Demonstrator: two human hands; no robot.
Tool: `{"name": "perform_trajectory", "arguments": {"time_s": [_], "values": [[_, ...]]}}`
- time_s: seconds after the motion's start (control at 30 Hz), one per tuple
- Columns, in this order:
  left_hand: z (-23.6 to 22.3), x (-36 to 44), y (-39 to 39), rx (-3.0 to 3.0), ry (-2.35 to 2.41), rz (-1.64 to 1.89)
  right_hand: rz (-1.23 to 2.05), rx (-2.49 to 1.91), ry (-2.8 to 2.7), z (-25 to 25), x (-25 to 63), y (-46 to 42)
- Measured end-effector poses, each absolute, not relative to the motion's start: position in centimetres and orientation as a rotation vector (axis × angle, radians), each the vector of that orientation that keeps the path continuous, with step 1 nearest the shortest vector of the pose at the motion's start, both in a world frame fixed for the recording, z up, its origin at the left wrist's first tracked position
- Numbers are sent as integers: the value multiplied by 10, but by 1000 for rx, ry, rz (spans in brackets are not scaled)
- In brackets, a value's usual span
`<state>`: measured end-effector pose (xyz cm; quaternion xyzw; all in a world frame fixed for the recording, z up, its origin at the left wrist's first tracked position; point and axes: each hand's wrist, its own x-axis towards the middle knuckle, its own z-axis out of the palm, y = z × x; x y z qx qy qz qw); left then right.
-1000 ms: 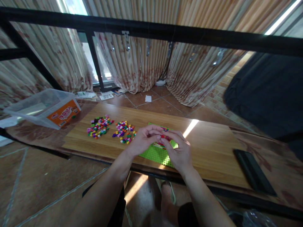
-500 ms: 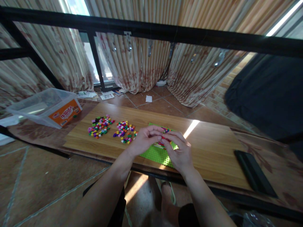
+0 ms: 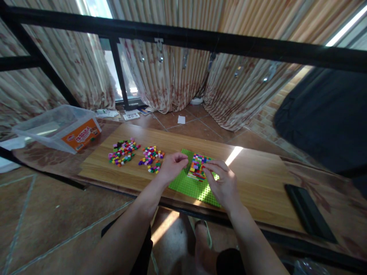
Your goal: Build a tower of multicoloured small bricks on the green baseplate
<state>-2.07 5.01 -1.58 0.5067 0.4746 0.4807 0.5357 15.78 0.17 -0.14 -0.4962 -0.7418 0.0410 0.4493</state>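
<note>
A green studded baseplate point(image 3: 186, 186) lies on the wooden board, with a multicoloured block of stacked toy bricks point(image 3: 196, 168) on it. My right hand point(image 3: 223, 181) is at the right side of the stack, thumb and forefinger pinched on what looks like a small red toy brick point(image 3: 204, 167). My left hand point(image 3: 172, 167) hovers over the left edge of the baseplate, fingers curled together, with nothing visible in them. Two heaps of loose bricks, a left heap point(image 3: 123, 152) and a nearer heap point(image 3: 151, 156), lie left of my left hand.
A clear plastic bin point(image 3: 57, 128) with an orange label stands at the far left. A black flat object point(image 3: 309, 214) lies at the right end of the wooden board point(image 3: 258, 183). A black metal rail point(image 3: 183, 32) crosses in front of the curtains.
My hands, together over the stack with a red brick between them, have parted. The left has drawn back to the left; the right stays by the stack, which shows more now.
</note>
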Motion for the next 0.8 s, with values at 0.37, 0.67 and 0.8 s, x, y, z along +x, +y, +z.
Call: {"name": "perform_trajectory", "arguments": {"time_s": [0.37,0.67,0.8], "values": [[-22,-19,50,1383,1112,1066,-22,-1181,-1855,-17,156,9],[-21,-19,49,1405,1110,1059,71,-1244,-1770,-14,153,8],[-21,-18,50,1413,1113,1076,95,-1269,-1741,-12,152,7]]}}
